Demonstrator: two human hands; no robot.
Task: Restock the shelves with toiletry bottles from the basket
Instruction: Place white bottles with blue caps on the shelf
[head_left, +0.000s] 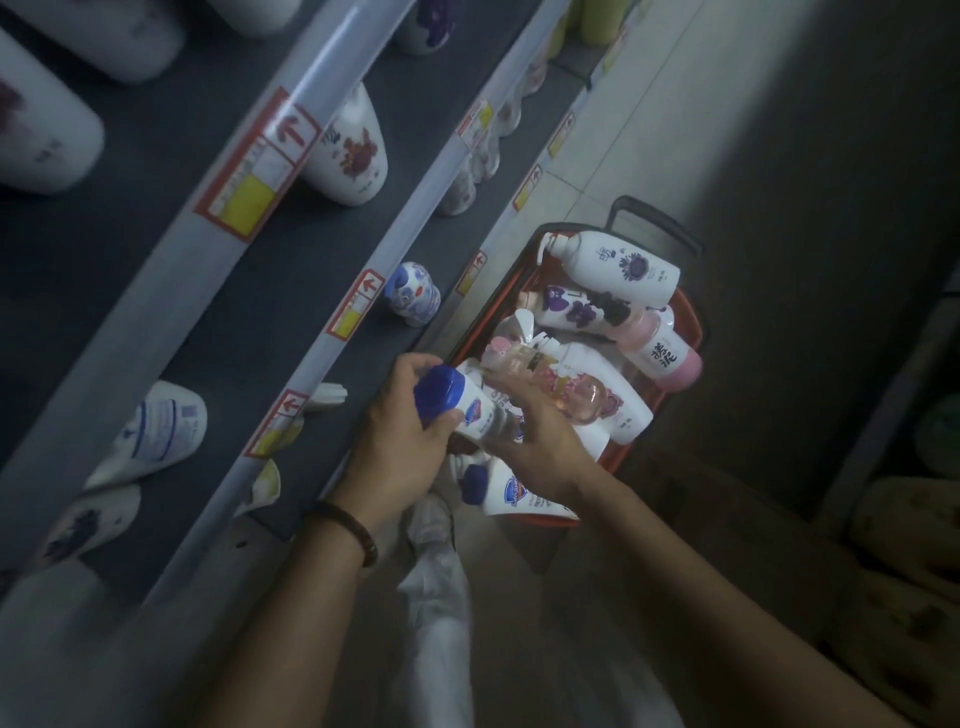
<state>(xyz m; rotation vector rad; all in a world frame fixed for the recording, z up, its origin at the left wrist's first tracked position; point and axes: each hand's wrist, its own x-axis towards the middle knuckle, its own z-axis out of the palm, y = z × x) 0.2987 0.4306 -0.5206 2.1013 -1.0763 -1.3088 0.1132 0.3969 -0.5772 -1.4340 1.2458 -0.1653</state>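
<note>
Both hands grip one blue-capped bottle (462, 408) just above the red basket (688, 332) — left hand (402, 431) wrapping its cap end, right hand (540, 441) at three o'clock clasping its body — shelves (291, 291) toward ten o'clock.

A broad stretch of bare dark shelf (270, 312) is left open between the floral white bottle (353, 156) and the small blue-patterned bottle (413, 293). The shelf front is bounded by a rail with price tags (358, 304). The red basket (688, 322) is crowded with lying bottles, so little room is left inside it.
</note>
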